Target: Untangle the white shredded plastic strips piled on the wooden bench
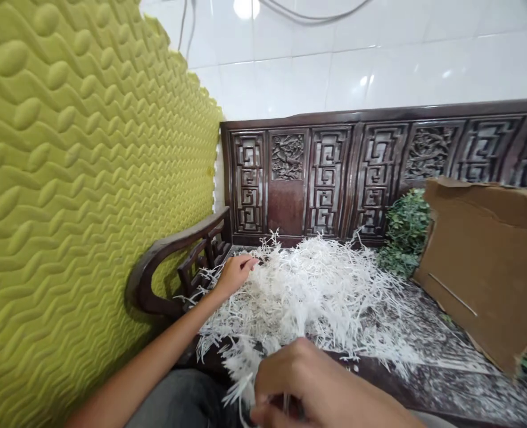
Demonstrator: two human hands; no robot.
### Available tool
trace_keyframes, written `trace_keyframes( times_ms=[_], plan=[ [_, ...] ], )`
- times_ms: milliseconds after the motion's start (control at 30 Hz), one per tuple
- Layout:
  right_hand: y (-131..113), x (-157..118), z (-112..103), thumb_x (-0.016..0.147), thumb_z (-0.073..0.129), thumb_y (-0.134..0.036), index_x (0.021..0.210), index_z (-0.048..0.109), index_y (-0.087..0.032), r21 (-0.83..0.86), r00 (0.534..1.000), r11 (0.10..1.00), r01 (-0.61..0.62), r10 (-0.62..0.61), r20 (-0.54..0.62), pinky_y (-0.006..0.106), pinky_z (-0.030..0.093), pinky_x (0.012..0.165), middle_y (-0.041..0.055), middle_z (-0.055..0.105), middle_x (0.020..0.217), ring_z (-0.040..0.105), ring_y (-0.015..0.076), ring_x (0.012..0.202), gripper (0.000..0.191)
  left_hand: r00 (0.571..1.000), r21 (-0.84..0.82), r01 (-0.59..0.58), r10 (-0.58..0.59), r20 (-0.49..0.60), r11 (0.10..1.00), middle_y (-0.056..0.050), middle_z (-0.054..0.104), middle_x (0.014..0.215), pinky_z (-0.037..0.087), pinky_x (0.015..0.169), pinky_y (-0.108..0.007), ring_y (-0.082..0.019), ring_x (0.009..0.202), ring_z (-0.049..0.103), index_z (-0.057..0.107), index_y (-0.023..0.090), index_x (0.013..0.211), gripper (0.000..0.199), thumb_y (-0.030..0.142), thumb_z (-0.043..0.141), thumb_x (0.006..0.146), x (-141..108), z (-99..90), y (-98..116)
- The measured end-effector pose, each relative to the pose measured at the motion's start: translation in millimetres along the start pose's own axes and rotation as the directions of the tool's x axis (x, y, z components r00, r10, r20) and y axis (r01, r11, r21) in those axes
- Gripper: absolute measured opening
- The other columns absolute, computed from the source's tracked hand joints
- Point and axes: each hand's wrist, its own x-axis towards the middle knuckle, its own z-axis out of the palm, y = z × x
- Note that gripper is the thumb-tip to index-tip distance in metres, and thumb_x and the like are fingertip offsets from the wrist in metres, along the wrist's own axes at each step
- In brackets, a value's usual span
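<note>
White branching strands [303, 291], perhaps bleached dry twigs or plastic sprays, lie in a loose heap on the seat of a dark carved wooden bench [290, 178], and white crumbs are spread over the seat to the right of the heap. The left hand [234, 276] lies on the left side of the heap. Its fingers [245, 264] are close together and a little curled, touching the strands, but I cannot tell if they pinch any. The right hand [303, 380] is at the near edge of the heap, with its fingers [281, 368] curled narrow over some strands; the tips are hidden, so I cannot tell if it grips. The strands seem very light and stiff but fragile, and they catch on each other, so I think it is better to take a small bunch gently at a thicker part, not pull the thin tips. A green foam wall panel [76, 178] stands on the left, and a torn cardboard sheet [486, 267] leans beside green artificial leaves [404, 235].
</note>
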Motion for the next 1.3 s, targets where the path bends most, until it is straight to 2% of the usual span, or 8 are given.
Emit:
trace_keyframes(
  times_ms=[100,200,267,433,567,667,1033,1300],
  plan=[
    [11.7,0.3,-4.1,0.081,0.049,-0.013,0.065,0.055,-0.019,-0.223,0.988,0.971,-0.083,0.052,-0.144,0.027,0.034,0.058,-0.0004,0.054,0.064,0.045,0.0119,0.058,0.017,0.981,-0.043,-0.07,0.077,0.176,0.997,-0.004,0.062,0.09,0.043,0.072,-0.026,-0.015,0.077,0.055,0.068,0.016,0.09,0.024,0.037,0.06,0.083,-11.0,1.5,1.4],
    [35.0,0.3,-14.2,0.086,0.048,-0.019,0.062,0.048,-0.018,-0.329,0.953,0.917,-0.226,0.138,-0.27,0.027,0.029,0.055,-0.0012,0.051,0.06,0.043,0.0116,0.055,0.024,0.936,-0.109,-0.169,0.195,0.292,0.979,-0.007,0.055,0.118,0.044,0.089,-0.032,-0.02,0.102,0.054,0.064,0.023,0.114,0.037,0.037,0.066,0.08,-20.8,4.9,21.1],
    [47.6,1.4,-19.0,0.089,0.047,-0.025,0.061,0.046,-0.018,-0.337,0.924,0.889,-0.312,0.201,-0.326,0.027,0.027,0.055,-0.0016,0.05,0.059,0.042,0.0117,0.054,0.028,0.925,-0.171,-0.165,0.212,0.314,0.971,-0.007,0.057,0.115,0.044,0.09,-0.032,-0.02,0.105,0.054,0.064,0.023,0.113,0.032,0.041,0.058,0.086,-23.0,3.3,37.5],
    [69.1,5.4,-26.9,0.091,0.046,-0.032,0.063,0.049,-0.019,-0.228,0.835,0.864,-0.449,0.315,-0.451,0.027,0.026,0.055,-0.0027,0.05,0.056,0.043,0.0126,0.053,0.031,0.909,-0.367,-0.09,0.227,0.35,0.926,-0.006,0.065,0.087,0.046,0.076,-0.027,-0.015,0.079,0.057,0.067,0.014,0.097,0.044,0.044,0.034,0.097,-21.0,-13.2,74.4],
    [78.6,8.9,-31.1,0.09,0.046,-0.031,0.065,0.052,-0.018,-0.09,0.815,0.899,-0.428,0.341,-0.469,0.026,0.027,0.056,-0.0024,0.049,0.059,0.041,0.013,0.056,0.028,0.897,-0.33,-0.157,0.274,0.347,0.931,-0.004,0.066,0.089,0.044,0.074,-0.025,-0.014,0.08,0.057,0.066,0.017,0.1,0.032,0.043,0.048,0.093,-25.3,-22.2,93.4],
    [76.9,12.2,-28.8,0.09,0.045,-0.031,0.066,0.054,-0.018,-0.037,0.821,0.915,-0.403,0.343,-0.456,0.026,0.025,0.055,-0.0025,0.047,0.058,0.039,0.0127,0.056,0.029,0.882,-0.236,-0.227,0.302,0.361,0.945,-0.002,0.065,0.09,0.043,0.073,-0.025,-0.014,0.08,0.057,0.066,0.019,0.1,0.025,0.038,0.059,0.087,-28.6,-22.8,96.4],
    [67.5,12.0,-20.5,0.088,0.049,-0.034,0.069,0.06,-0.019,-0.015,0.813,0.898,-0.44,0.391,-0.433,0.025,0.025,0.053,-0.0046,0.045,0.054,0.036,0.0105,0.051,0.027,0.86,-0.175,-0.306,0.35,0.371,0.936,0.002,0.052,0.062,0.035,0.066,-0.022,-0.011,0.067,0.047,0.056,0.014,0.062,0.031,0.029,0.054,0.09,-23.7,-23.8,86.7],
    [69.3,11.0,-21.8,0.088,0.049,-0.03,0.068,0.06,-0.018,-0.032,0.805,0.91,-0.413,0.349,-0.48,0.024,0.026,0.054,-0.0044,0.043,0.054,0.037,0.0106,0.053,0.026,0.87,-0.168,-0.213,0.265,0.416,0.963,0.0,0.066,0.079,0.042,0.07,-0.024,-0.014,0.074,0.057,0.068,0.018,0.092,0.025,0.04,0.057,0.088,-26.7,-29.1,94.4]
  ],
)
